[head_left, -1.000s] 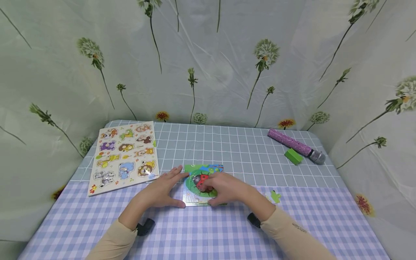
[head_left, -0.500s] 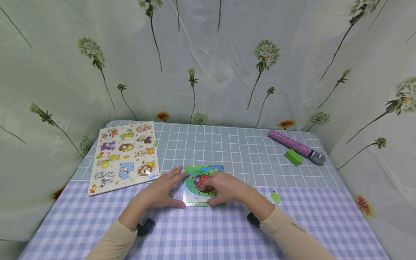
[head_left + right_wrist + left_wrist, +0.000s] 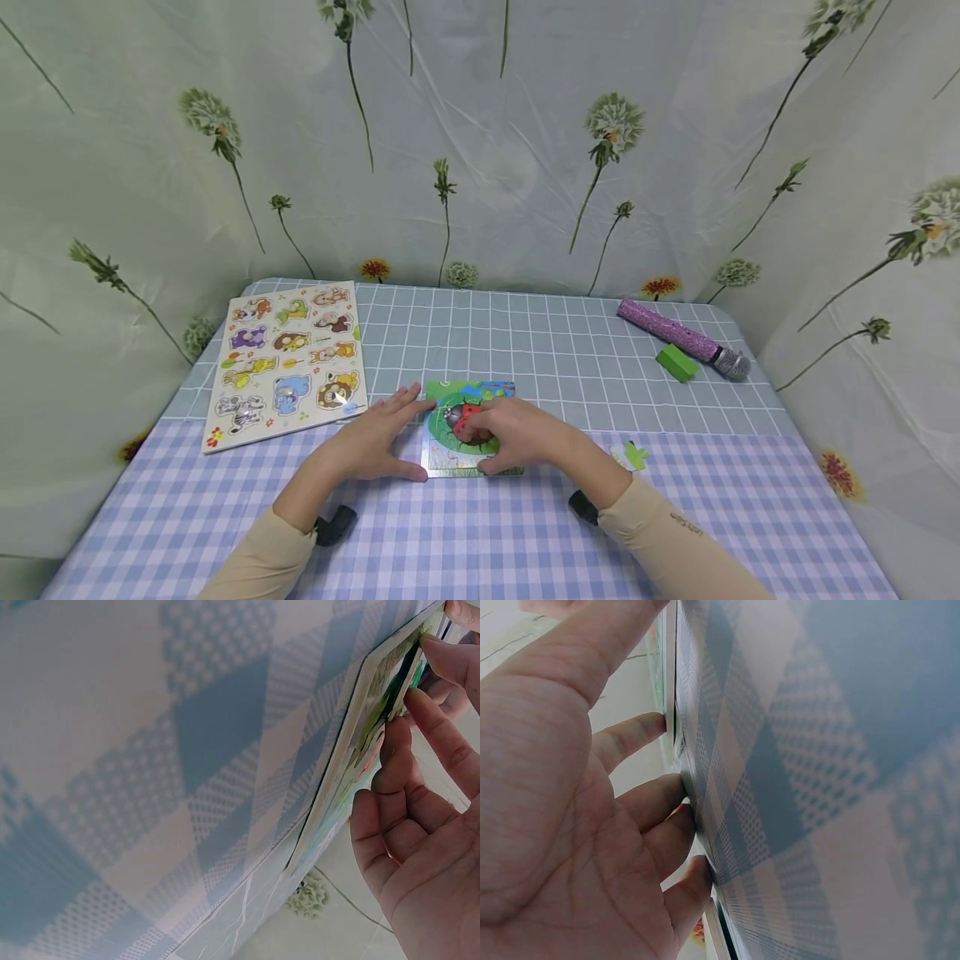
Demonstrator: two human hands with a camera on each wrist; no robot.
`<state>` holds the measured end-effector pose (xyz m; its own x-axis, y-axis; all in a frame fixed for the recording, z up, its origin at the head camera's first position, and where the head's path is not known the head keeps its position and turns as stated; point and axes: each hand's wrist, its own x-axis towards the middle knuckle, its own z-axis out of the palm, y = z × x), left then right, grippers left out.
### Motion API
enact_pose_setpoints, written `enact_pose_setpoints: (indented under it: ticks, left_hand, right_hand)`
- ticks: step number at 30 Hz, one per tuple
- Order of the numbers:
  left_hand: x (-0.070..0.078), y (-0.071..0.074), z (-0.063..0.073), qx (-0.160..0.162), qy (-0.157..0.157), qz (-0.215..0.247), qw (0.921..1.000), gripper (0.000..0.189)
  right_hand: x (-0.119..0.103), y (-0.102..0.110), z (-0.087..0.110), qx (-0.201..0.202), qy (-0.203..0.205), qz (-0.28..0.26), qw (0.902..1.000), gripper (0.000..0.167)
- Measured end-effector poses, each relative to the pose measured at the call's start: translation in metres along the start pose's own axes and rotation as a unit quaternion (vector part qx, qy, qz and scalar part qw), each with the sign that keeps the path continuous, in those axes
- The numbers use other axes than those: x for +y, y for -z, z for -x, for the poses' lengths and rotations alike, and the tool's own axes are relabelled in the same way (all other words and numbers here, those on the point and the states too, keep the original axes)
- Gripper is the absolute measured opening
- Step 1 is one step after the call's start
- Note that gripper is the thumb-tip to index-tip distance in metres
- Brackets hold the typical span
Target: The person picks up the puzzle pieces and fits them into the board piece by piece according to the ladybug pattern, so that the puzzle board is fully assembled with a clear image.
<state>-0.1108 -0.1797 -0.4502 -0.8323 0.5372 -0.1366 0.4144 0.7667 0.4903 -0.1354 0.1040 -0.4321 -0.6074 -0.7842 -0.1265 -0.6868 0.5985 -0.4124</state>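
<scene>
A small square ladybug puzzle [image 3: 450, 458] lies on the checkered cloth, its left side and lower edge showing in the head view. My left hand [image 3: 378, 437] is spread along its left side, thumb by the lower left corner and a fingertip at the upper left edge. In the left wrist view, the fingers of the left hand [image 3: 592, 817] reach down to the tabletop. Over the ladybug picture, my right hand [image 3: 517, 433] has thumb and fingers bent together. The right wrist view shows the right hand [image 3: 427, 810] pinching a slightly raised puzzle piece [image 3: 405, 679] on the board.
Loose green-and-white puzzle pieces [image 3: 636, 456] lie right of the right wrist. A large animal puzzle board [image 3: 300, 367] rests at the left. A green block [image 3: 677, 362] touches or nearly touches a glittery pink microphone [image 3: 667, 325] at the back right. A flower-print curtain [image 3: 525, 167] hangs behind.
</scene>
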Motion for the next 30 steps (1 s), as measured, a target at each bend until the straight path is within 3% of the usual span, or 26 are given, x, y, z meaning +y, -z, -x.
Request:
enact_pose_setpoints:
  ticks: [30]
  left_hand:
    - [0.0006,0.0003,0.0002,-0.002,0.001,-0.002,1.0,0.106]
  right_hand:
    - [-0.0001,0.0015,-0.0027,-0.011,-0.004,-0.03,0.9995,0.027]
